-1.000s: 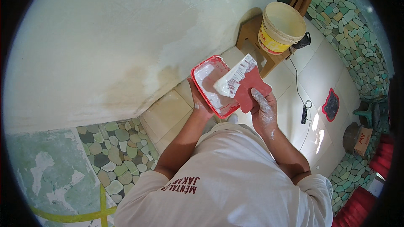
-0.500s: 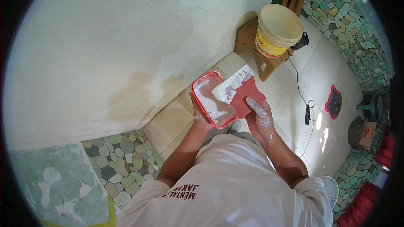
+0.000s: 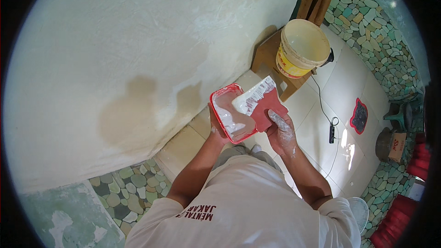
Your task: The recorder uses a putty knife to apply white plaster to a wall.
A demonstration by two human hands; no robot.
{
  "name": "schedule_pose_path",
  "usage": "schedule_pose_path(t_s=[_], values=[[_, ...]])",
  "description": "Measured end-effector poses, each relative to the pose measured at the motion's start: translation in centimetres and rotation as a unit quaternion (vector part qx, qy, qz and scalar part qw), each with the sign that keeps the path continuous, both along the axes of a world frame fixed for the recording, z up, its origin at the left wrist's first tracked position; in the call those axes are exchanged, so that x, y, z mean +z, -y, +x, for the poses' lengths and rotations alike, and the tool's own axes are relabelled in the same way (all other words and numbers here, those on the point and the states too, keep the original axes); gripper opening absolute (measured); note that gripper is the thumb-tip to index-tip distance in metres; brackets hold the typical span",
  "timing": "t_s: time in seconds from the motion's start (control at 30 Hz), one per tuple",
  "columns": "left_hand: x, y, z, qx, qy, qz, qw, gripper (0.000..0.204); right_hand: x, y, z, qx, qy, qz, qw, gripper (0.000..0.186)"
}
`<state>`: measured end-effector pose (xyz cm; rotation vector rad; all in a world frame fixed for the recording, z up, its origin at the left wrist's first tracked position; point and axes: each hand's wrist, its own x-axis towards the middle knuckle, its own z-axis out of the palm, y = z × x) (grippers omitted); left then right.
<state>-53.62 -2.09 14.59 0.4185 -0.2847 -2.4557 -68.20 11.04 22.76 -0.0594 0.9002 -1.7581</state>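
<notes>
My left hand point(image 3: 217, 128) grips a red rectangular tray point(image 3: 228, 97) from its left side, fingers mostly hidden beneath. Inside lies wet white putty point(image 3: 228, 117), with a thin smear over the walls. In my right hand point(image 3: 283, 137) is a flat red putty spreader point(image 3: 266, 108), thumb on top and other fingers underneath. A thick band of white putty coats the spreader's far left edge, which overlaps the tray's right side. Whether the two touch I cannot tell. Dried white putty marks my right thumb and the back of that hand.
A pale patchy wall point(image 3: 115, 41) rises on the left. Ahead, a bucket point(image 3: 291, 59) stands on a wooden stool point(image 3: 265, 55). A cable with a black power strip point(image 3: 331, 134) crosses the tiles, near a dark red-edged mat point(image 3: 359, 115). A white fan point(image 3: 358, 213) is at my right.
The view has shifted slightly, so bucket and stool sit lower in it. My hands, tray and spreader keep nearly the same pose. My shadow on the wall shows larger.
</notes>
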Motion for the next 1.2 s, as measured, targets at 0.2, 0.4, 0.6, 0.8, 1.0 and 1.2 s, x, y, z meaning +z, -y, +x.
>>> schedule_pose_path(t_s=[0.2,0.4,0.6,0.8,1.0,1.2], values=[[-5.4,4.4,-1.5,-0.062,0.039,-0.021,0.997,0.053,-3.0,4.3,-0.7,-0.029,0.026,-0.006,0.999,0.034],[-15.5,7.1,-1.6,-0.006,0.077,-0.119,0.99,0.051,-9.1,8.7,-3.1,-0.055,0.088,-0.015,0.994,0.038],[-18.6,9.1,-3.3,0.023,0.086,-0.145,0.985,0.056,-17.3,15.3,-6.3,-0.072,0.062,-0.036,0.995,0.039],[-16.0,9.4,-2.3,-0.053,0.015,0.211,0.976,0.054,-25.5,24.1,-9.3,-0.117,0.006,-0.017,0.993,0.04],[-13.7,6.7,1.6,-0.095,0.041,0.254,0.962,0.048,-26.9,34.8,-8.0,-0.308,-0.192,-0.043,0.931,0.03],[-8.8,2.7,2.9,-0.061,0.04,0.241,0.968,0.054,-16.7,40.1,0.3,-0.274,-0.49,-0.074,0.824,0.041]])
